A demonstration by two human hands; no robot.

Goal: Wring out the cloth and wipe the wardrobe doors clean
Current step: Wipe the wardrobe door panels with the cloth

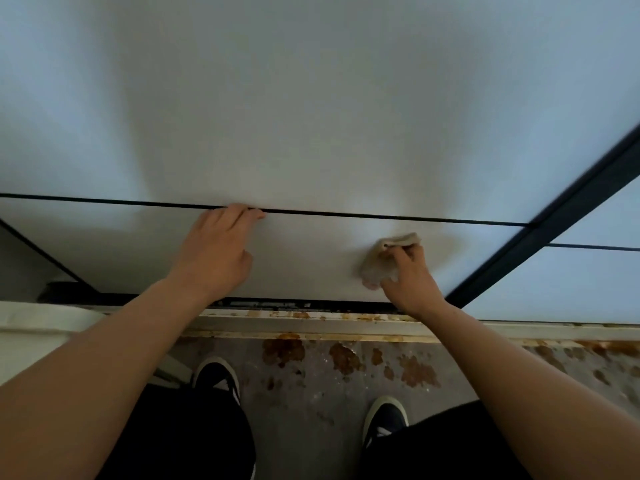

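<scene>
A white wardrobe door with thin black seams fills the view in front of me. My right hand presses a crumpled beige cloth against the door's lowest panel, close to the bottom edge. My left hand rests flat on the same panel, fingers together, with the fingertips touching the black horizontal seam. It holds nothing. Part of the cloth is hidden under my right fingers.
A second door with a dark frame overlaps at the right. Below runs a metal sliding track with rust-coloured stains. The grey floor is stained too. My two dark shoes stand on it, near the track.
</scene>
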